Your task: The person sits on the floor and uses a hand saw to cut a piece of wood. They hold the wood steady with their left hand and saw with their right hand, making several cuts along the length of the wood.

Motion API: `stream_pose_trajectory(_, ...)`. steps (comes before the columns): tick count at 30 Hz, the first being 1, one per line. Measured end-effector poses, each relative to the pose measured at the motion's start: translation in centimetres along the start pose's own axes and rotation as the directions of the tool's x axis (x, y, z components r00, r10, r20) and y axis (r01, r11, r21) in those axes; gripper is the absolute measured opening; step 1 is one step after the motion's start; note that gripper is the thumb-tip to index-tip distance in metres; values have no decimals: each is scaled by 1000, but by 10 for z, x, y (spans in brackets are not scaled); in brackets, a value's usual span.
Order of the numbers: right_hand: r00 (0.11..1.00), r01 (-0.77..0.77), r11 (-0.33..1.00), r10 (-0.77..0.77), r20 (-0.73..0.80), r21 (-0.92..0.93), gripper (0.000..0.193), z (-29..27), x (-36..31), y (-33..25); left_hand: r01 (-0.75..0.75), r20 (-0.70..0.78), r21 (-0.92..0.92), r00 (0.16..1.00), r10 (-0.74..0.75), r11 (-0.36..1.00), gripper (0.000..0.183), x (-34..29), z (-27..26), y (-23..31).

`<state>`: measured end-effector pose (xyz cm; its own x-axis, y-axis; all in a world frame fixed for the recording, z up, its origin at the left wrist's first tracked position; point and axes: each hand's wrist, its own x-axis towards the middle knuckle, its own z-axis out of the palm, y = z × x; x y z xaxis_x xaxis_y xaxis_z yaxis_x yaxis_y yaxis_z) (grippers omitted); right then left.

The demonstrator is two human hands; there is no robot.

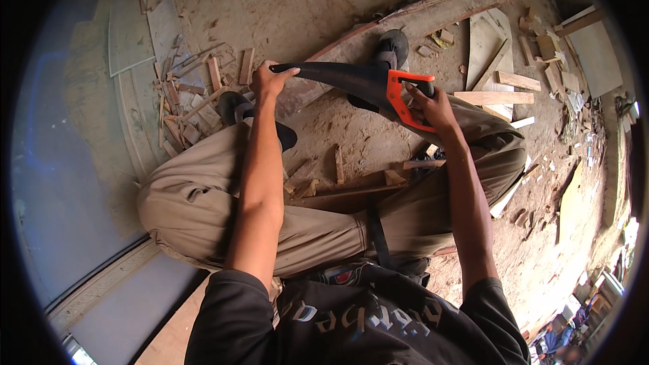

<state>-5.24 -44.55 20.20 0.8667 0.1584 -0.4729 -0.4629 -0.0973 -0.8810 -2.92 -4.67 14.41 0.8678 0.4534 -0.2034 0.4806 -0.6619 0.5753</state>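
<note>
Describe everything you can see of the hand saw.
The hand saw has a long, dark, metal-looking blade that narrows toward its tip, and an orange handle with a black grip. It is held across the view above the floor, tip leftward. The left hand grasps the blade's tip end; the right hand holds the handle. The teeth cannot be made out.

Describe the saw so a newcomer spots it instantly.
Find the long plank slanting toward the top right. In front of its lower end, the handsaw spans from left grip to right grip. Its dark blade and orange handle set it apart from the wood scraps.
</note>
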Motion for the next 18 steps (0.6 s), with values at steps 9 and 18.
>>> stream_pose_trajectory(9,997,12,998,-17,-69,-65,31,11,3,4,38,-188,134,982,-12,990,60,-17,15,10)
stream_pose_trajectory(18,997,17,1000,-18,-80,-18,31,14,3,3,30,-212,146,977,1,989,61,-18,19,12)
